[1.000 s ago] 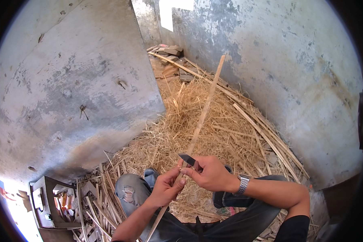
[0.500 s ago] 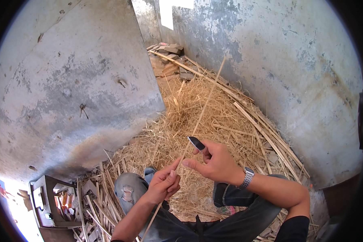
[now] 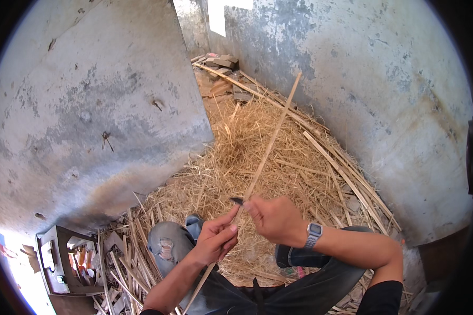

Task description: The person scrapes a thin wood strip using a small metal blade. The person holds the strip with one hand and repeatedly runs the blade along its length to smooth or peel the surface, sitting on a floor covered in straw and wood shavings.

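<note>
A long, thin bamboo strip (image 3: 272,143) slants from my lap up toward the far wall. Between the fingers and thumb of my left hand (image 3: 213,240), its lower part is pinched over my left knee. My right hand (image 3: 279,218), with a metal watch (image 3: 314,234) on the wrist, is closed on a small dark-bladed knife (image 3: 237,200). The blade lies across the strip just above my left fingertips, and my right thumb is close against the strip. The knife's handle is hidden in my right fist.
Pale shavings (image 3: 247,136) cover the floor before me. Long strips (image 3: 347,173) lie along the right wall (image 3: 383,105), and more strips (image 3: 129,257) sit at my left. A dark frame (image 3: 63,262) stands at lower left. Bricks (image 3: 220,64) are stacked at the back.
My right hand has turned and moved down and left, bringing the knife blade onto the strip near my left fingers. The strip has rolled and shows a wider face.
</note>
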`<state>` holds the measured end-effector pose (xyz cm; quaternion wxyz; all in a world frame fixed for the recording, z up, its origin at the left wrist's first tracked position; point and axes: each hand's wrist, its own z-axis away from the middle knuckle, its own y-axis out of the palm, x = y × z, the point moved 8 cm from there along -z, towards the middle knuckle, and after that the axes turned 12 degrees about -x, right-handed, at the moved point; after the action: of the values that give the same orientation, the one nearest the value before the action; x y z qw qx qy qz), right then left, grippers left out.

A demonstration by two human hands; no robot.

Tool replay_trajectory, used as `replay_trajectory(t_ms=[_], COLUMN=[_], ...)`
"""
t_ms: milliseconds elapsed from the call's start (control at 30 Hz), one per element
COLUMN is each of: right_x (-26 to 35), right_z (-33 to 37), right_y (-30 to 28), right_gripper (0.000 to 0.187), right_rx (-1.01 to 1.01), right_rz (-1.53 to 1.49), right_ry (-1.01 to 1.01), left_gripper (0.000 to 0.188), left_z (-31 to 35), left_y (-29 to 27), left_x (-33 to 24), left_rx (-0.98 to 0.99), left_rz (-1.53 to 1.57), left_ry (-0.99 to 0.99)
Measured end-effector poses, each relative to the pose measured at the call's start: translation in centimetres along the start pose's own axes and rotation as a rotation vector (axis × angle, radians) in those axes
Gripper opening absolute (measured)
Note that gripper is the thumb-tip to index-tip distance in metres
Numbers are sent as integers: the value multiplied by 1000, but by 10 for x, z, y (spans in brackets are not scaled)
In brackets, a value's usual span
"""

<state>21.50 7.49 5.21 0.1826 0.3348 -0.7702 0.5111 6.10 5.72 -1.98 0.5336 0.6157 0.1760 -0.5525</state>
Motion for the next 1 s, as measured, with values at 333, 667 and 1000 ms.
replay_trajectory(t_ms=[333,667,1000], right_x=[-1,2,-4], right_z=[-17,-1,-23], right_y=[-11,7,-8], right_gripper=[32,28,30], right_rx=[-183,-9,-121], right_rz=[-7,-74,-78], right_ry=[-44,-198,-30], left_gripper=[55,57,51], left_z=[0,1,-1], left_y=[8,2,13], left_x=[-14,-8,-17], left_rx=[-1,-25,27], left_rz=[86,83,136], left_ry=[29,3,22])
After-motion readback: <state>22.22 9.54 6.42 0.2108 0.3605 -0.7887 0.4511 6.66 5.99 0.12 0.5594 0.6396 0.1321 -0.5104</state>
